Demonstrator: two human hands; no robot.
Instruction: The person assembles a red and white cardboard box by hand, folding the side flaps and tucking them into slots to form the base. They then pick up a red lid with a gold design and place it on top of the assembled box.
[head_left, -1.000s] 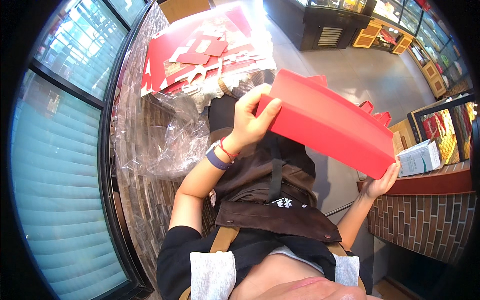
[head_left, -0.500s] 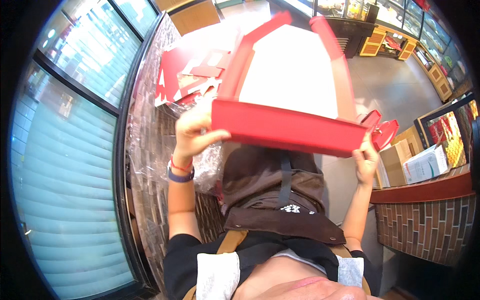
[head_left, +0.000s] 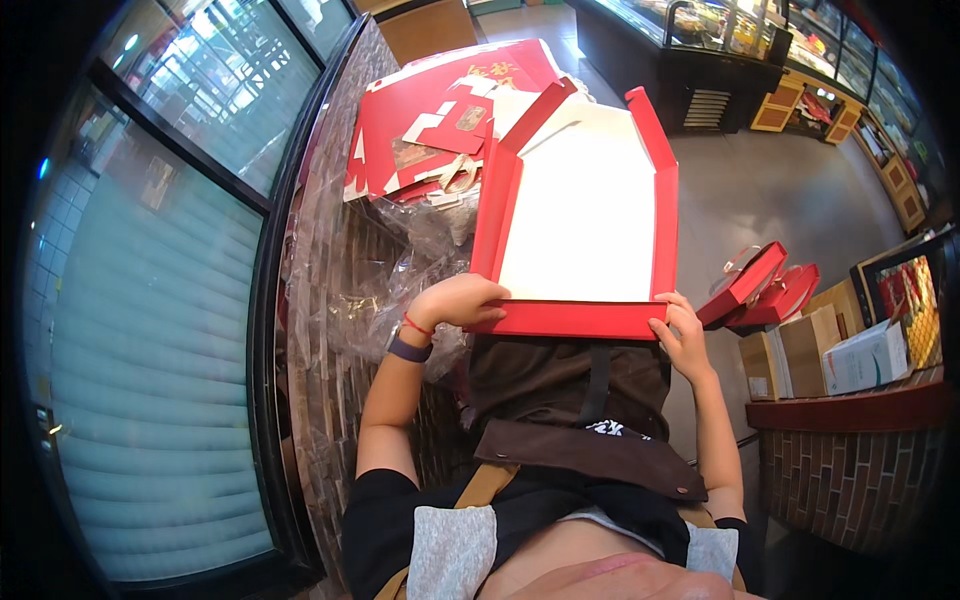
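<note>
A red cardboard box point(head_left: 580, 319) with a white inside is held before my body, its near wall folded upright. Both side walls stand up too, and strips stick out at its far corners. My left hand point(head_left: 457, 300) is closed on the near left corner, fingers over the top edge. At the near right corner, my right hand point(head_left: 682, 338) grips the wall between thumb and fingers. The box's underside is hidden.
Flat red and white card pieces point(head_left: 450, 125) lie piled on the brick-patterned ledge at left, beside crumpled clear plastic point(head_left: 385, 290). Two red boxes with handles point(head_left: 765, 290) stand at right near brown cartons point(head_left: 800, 340) and a white carton point(head_left: 865, 350). A glass window point(head_left: 160, 350) borders the left.
The red box has come lower and closer to my body, and its near edge is more level. Both hands moved down with it and still grip its near corners.
</note>
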